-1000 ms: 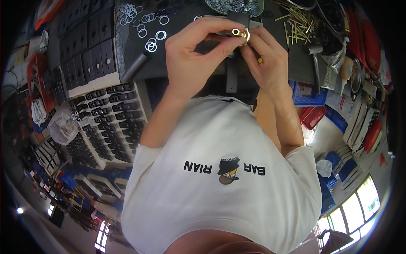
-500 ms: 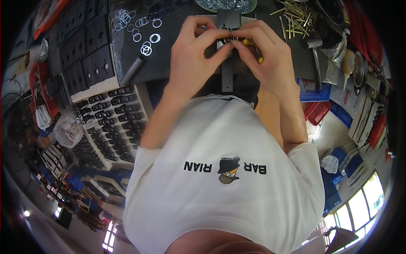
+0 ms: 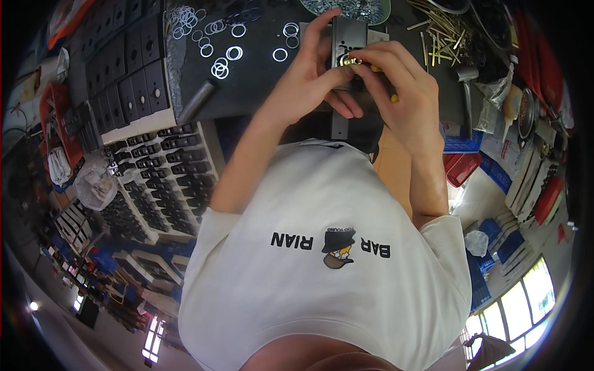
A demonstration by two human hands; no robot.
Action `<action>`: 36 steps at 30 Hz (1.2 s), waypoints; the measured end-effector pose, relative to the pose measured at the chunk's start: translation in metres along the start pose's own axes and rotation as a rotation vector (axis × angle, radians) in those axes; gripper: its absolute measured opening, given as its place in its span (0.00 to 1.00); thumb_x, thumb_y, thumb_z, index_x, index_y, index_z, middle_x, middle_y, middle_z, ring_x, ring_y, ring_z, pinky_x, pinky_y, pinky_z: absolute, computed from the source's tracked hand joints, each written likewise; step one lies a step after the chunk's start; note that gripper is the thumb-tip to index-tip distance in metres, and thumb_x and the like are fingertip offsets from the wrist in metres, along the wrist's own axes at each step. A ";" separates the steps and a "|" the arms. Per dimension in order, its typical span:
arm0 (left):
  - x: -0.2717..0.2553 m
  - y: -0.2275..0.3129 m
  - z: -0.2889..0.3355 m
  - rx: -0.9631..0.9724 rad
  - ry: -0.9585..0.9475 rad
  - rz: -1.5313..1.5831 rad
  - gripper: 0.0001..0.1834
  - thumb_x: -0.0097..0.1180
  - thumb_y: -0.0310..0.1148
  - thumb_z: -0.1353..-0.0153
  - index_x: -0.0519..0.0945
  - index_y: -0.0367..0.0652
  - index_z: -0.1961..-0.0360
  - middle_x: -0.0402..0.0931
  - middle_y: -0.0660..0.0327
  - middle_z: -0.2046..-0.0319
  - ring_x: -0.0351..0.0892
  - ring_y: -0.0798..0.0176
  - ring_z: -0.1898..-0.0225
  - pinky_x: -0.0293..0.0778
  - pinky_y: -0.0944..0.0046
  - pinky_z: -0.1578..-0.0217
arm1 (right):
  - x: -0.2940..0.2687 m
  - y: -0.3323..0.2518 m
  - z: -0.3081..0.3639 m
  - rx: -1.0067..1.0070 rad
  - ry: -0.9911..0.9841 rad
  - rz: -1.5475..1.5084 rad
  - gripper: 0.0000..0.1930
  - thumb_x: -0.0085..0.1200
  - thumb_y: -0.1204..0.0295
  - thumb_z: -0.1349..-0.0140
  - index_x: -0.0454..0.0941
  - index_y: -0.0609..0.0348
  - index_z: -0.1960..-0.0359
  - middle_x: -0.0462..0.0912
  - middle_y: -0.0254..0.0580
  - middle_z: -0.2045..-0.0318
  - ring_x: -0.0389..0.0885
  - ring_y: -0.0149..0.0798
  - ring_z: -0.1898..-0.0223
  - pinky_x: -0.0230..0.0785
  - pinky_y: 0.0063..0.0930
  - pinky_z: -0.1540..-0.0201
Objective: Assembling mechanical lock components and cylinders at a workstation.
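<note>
So from where I'm standing, it all comes down to that little brass piece (image 3: pixel 351 61) sitting right at the fingertips of the right hand (image 3: pixel 414 91). That grip is pinched together on it, thumb against fingers, and the piece pokes out to the grip's left, its longer axis running roughly crosswise as far as I can tell; it's tiny.

Just past it, to the grip's upper left, is the black metal block (image 3: pixel 349 32), long axis pointing away from the person, so the two look close to square with each other. Can't tell if the brass touches the block.

Left hand (image 3: pixel 304 85) is off the grip's left side, index finger up, lower fingers spread by the block's near end. Its thumb is right beside the brass, but whether it's pressing I honestly can't say. Right hand's the nearer one anyway, with some yellow thing (image 3: pixel 395 98) showing at its palm side.

Loose metal rings (image 3: pixel 234 53) lie on the bench (image 3: pixel 253 96), well left of the grip.
</note>
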State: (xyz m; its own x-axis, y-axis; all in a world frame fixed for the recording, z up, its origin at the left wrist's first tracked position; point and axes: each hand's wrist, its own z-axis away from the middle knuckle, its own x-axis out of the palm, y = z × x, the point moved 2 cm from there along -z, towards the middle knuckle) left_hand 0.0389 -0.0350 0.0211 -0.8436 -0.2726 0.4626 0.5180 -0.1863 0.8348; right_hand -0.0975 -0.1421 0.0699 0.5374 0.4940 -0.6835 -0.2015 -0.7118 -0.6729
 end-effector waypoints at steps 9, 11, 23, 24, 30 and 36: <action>-0.004 -0.003 0.000 0.060 -0.016 0.074 0.48 0.52 0.20 0.30 0.41 0.64 0.19 0.72 0.40 0.39 0.90 0.46 0.73 0.90 0.56 0.74 | -0.004 -0.004 -0.007 -0.004 -0.054 0.043 0.08 0.68 0.77 0.38 0.85 0.59 0.57 0.86 0.38 0.58 0.88 0.45 0.66 0.80 0.34 0.65; -0.004 -0.003 0.000 0.053 -0.017 0.085 0.48 0.53 0.20 0.30 0.41 0.64 0.19 0.71 0.40 0.39 0.90 0.46 0.73 0.90 0.56 0.74 | -0.005 -0.005 -0.009 -0.006 -0.068 0.043 0.08 0.68 0.77 0.37 0.85 0.59 0.57 0.86 0.38 0.58 0.87 0.45 0.66 0.80 0.34 0.66; -0.003 -0.008 0.000 0.076 -0.047 0.092 0.50 0.51 0.18 0.29 0.37 0.65 0.18 0.68 0.39 0.35 0.90 0.47 0.70 0.90 0.57 0.73 | -0.008 -0.004 -0.007 0.002 -0.074 0.021 0.09 0.67 0.79 0.36 0.86 0.57 0.55 0.86 0.38 0.57 0.87 0.43 0.67 0.79 0.32 0.67; -0.003 -0.007 0.001 0.076 -0.037 0.093 0.51 0.51 0.18 0.29 0.36 0.65 0.18 0.68 0.38 0.35 0.90 0.47 0.70 0.90 0.57 0.73 | -0.007 -0.004 -0.007 0.015 -0.067 0.008 0.09 0.67 0.79 0.36 0.86 0.58 0.55 0.86 0.38 0.57 0.87 0.42 0.68 0.79 0.32 0.67; -0.002 -0.004 0.017 0.123 0.044 -0.054 0.54 0.55 0.19 0.31 0.35 0.63 0.17 0.67 0.41 0.32 0.91 0.51 0.68 0.89 0.60 0.68 | -0.016 -0.017 -0.014 0.045 -0.029 -0.052 0.10 0.67 0.81 0.36 0.87 0.58 0.54 0.86 0.37 0.57 0.86 0.35 0.67 0.77 0.25 0.67; -0.053 0.025 0.064 0.318 0.538 -1.017 0.15 0.66 0.26 0.34 0.87 0.44 0.46 0.86 0.61 0.53 0.88 0.65 0.64 0.80 0.67 0.69 | -0.026 -0.016 -0.003 -0.052 0.106 -0.045 0.11 0.67 0.85 0.37 0.88 0.61 0.54 0.86 0.39 0.58 0.83 0.28 0.66 0.74 0.20 0.67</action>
State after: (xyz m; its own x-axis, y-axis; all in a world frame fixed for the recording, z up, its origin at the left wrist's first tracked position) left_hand 0.0875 0.0352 0.0364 -0.6399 -0.5106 -0.5743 -0.4755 -0.3240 0.8179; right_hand -0.1060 -0.1454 0.0994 0.6293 0.4722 -0.6173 -0.1341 -0.7164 -0.6847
